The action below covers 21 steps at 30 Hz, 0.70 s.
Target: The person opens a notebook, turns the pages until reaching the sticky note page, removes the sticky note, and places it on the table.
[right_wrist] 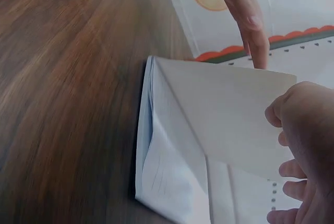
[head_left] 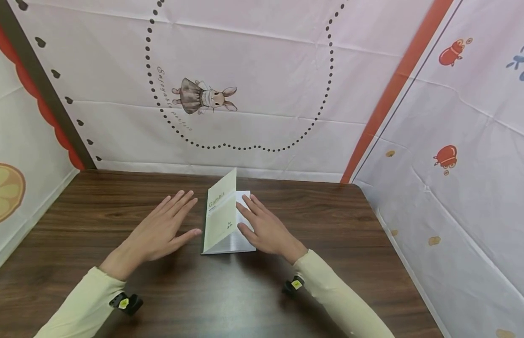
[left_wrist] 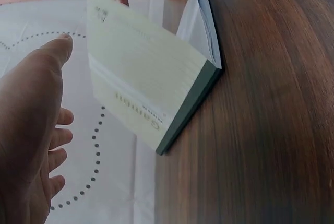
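Note:
A notebook with a pale cream cover (head_left: 219, 211) and a dark green spine (left_wrist: 190, 106) lies on the table, its front cover standing up at a slant. "Gambit" is printed on the cover. White pages (right_wrist: 169, 156) show beneath it, slightly raised at the edge. To the left of the notebook my left hand (head_left: 162, 230) hovers with straight fingers and thumb spread, apart from the cover. My right hand (head_left: 266, 227) is over the page side, fingers extended, its fingertips at the cover's free edge in the head view. Neither hand grips anything.
The dark wood-grain table (head_left: 329, 225) reaches back to a printed white cloth (head_left: 266, 70) with a rabbit figure. More cloth (head_left: 468, 164) hangs along the right side and the left side. Each wrist wears a black strap (head_left: 126, 303) with a small device.

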Motion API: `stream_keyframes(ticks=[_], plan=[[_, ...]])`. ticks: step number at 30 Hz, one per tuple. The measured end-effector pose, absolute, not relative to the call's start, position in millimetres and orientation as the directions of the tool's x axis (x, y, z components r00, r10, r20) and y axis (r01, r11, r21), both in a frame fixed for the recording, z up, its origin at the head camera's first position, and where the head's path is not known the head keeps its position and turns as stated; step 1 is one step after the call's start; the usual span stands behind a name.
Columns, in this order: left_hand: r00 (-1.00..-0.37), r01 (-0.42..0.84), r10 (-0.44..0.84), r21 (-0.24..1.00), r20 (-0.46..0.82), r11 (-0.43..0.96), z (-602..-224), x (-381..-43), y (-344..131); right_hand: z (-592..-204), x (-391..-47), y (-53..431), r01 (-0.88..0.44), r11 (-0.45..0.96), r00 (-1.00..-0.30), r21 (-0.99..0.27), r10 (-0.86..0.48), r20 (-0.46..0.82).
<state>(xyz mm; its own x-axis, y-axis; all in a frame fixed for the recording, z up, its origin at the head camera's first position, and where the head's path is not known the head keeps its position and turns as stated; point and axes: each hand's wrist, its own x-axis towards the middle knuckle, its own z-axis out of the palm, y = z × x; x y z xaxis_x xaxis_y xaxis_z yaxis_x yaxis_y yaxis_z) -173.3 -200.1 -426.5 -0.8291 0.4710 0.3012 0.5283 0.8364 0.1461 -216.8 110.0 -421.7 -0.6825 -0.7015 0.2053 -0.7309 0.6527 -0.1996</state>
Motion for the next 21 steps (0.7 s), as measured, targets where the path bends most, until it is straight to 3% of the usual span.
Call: stream_keyframes(ticks=[21], plan=[[-0.774,0.59,0.535,0.077,0.339,0.804,-398,-172,-171,-411,-213,64,-0.785,0.6,-0.62,-0.157,-0.753,0.22]])
